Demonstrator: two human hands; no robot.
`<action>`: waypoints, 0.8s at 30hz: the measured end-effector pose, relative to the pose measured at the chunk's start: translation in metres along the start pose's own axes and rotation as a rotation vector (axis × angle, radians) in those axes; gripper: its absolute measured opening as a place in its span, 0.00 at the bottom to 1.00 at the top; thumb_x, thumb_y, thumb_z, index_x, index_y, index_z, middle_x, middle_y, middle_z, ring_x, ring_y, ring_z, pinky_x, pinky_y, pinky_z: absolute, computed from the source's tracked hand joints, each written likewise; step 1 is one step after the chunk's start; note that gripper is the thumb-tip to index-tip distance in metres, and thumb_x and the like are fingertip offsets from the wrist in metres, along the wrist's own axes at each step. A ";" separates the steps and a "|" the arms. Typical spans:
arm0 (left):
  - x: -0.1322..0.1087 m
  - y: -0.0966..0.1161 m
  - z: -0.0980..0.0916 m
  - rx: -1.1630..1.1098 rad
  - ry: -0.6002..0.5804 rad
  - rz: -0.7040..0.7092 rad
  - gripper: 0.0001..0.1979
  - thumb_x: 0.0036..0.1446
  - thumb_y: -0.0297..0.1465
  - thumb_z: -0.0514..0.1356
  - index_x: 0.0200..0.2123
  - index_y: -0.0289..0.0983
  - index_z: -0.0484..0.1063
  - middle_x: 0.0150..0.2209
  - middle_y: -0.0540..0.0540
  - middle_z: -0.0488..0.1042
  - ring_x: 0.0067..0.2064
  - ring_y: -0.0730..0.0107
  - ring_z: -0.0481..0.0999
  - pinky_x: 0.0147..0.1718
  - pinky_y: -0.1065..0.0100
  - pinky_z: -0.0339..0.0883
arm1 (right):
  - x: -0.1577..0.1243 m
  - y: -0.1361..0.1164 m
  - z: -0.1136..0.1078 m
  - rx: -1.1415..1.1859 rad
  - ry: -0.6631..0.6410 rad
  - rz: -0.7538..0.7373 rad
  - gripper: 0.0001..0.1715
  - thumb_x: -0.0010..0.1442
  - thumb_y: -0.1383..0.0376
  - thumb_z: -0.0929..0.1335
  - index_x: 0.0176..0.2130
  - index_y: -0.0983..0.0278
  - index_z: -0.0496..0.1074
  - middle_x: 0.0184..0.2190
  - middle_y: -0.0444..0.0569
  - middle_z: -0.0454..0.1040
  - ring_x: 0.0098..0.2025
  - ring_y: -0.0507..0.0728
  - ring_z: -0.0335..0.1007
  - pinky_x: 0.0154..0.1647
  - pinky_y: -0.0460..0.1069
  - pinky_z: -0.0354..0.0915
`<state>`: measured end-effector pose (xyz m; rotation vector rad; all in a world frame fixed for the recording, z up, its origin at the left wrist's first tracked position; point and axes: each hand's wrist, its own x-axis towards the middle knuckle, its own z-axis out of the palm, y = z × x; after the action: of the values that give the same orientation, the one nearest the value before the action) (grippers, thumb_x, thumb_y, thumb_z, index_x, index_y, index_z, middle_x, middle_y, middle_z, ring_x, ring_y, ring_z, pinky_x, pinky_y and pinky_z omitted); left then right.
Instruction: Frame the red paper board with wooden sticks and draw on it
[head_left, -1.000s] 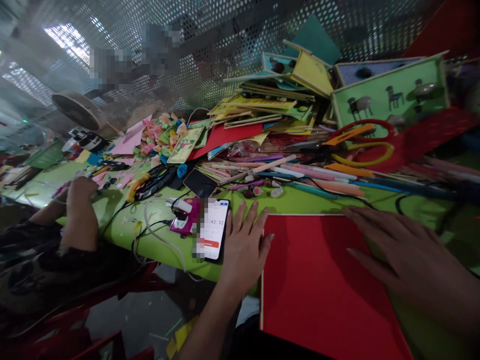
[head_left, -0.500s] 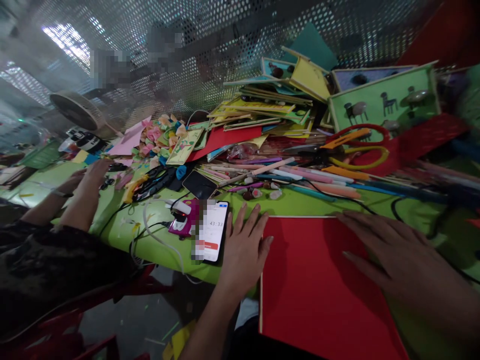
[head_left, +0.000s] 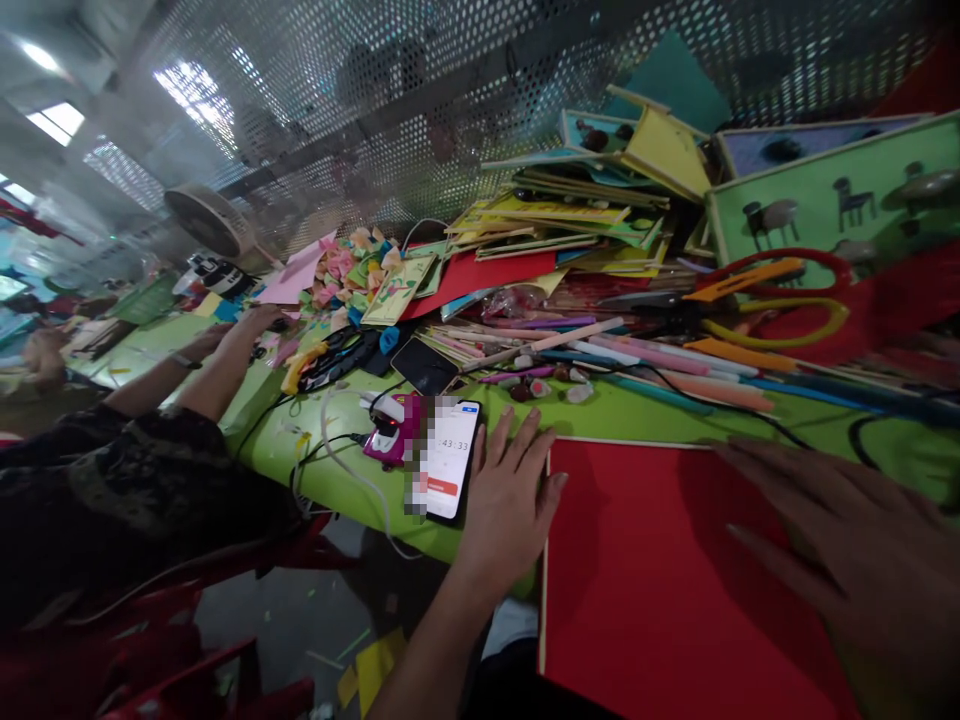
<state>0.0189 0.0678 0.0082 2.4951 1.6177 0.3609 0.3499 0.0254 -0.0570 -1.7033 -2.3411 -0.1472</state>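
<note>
A red board (head_left: 660, 600) with a thin pale edging lies at the near edge of the green table, partly overhanging it. My left hand (head_left: 514, 490) lies open by the board's left edge, thumb touching or close to it and fingers pointing up the table. Over the board's right side is my right hand (head_left: 832, 540), fingers stretched out, holding nothing; whether it presses on the red surface I cannot tell. Just left of my left hand, a phone (head_left: 455, 465) with a lit timer screen rests on the table, against a purple power adapter (head_left: 397, 430).
Behind the board lie pens and sticks (head_left: 637, 360), large scissors (head_left: 780, 300) and a stack of framed cards (head_left: 562, 210). A dark phone (head_left: 425, 366) lies near the cables. On the left, another person's arms (head_left: 225, 360) reach across the table (head_left: 352, 520). A fan (head_left: 206, 222) stands farther back.
The view has swung left, so everything sits farther right in the picture. Both my hands stay spread at the red board, which has not visibly moved on the table.
</note>
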 end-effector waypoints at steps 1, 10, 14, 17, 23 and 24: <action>0.000 0.000 0.000 0.002 -0.002 0.005 0.23 0.76 0.39 0.48 0.69 0.43 0.63 0.75 0.50 0.58 0.78 0.51 0.47 0.73 0.37 0.52 | 0.000 0.000 0.000 0.002 0.001 0.003 0.47 0.65 0.44 0.61 0.76 0.52 0.48 0.68 0.57 0.69 0.63 0.77 0.70 0.59 0.71 0.66; 0.004 0.003 -0.003 0.005 -0.026 0.009 0.20 0.76 0.37 0.50 0.66 0.44 0.67 0.74 0.51 0.62 0.78 0.53 0.49 0.74 0.38 0.50 | 0.000 0.001 0.004 -0.008 0.001 -0.017 0.45 0.67 0.43 0.60 0.76 0.52 0.48 0.66 0.56 0.70 0.62 0.74 0.69 0.57 0.69 0.66; 0.003 0.002 -0.003 -0.005 -0.017 0.011 0.21 0.76 0.37 0.49 0.68 0.44 0.65 0.75 0.51 0.59 0.78 0.53 0.49 0.73 0.37 0.51 | 0.000 0.000 0.002 -0.011 -0.011 -0.008 0.45 0.66 0.42 0.60 0.75 0.53 0.50 0.66 0.55 0.71 0.61 0.74 0.69 0.56 0.69 0.66; 0.001 0.000 -0.002 -0.019 0.007 -0.002 0.22 0.76 0.37 0.49 0.69 0.42 0.62 0.75 0.48 0.58 0.78 0.54 0.47 0.73 0.39 0.53 | 0.000 -0.001 0.000 -0.022 0.009 -0.008 0.47 0.66 0.43 0.60 0.77 0.52 0.46 0.68 0.55 0.69 0.62 0.75 0.69 0.56 0.69 0.66; 0.002 0.000 -0.001 0.003 0.000 0.016 0.19 0.76 0.36 0.50 0.65 0.43 0.67 0.75 0.50 0.58 0.79 0.52 0.46 0.73 0.39 0.54 | 0.002 -0.004 -0.002 -0.003 0.024 -0.024 0.48 0.66 0.45 0.60 0.78 0.50 0.40 0.68 0.55 0.70 0.62 0.75 0.71 0.55 0.70 0.68; 0.002 0.000 -0.001 0.006 -0.001 0.019 0.19 0.76 0.36 0.50 0.64 0.43 0.68 0.75 0.50 0.59 0.78 0.52 0.46 0.73 0.39 0.54 | 0.002 -0.004 -0.001 0.004 0.019 -0.017 0.48 0.66 0.45 0.60 0.78 0.50 0.42 0.68 0.55 0.70 0.61 0.75 0.71 0.55 0.70 0.68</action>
<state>0.0194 0.0696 0.0092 2.5165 1.5978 0.3580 0.3455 0.0253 -0.0552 -1.6735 -2.3412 -0.1608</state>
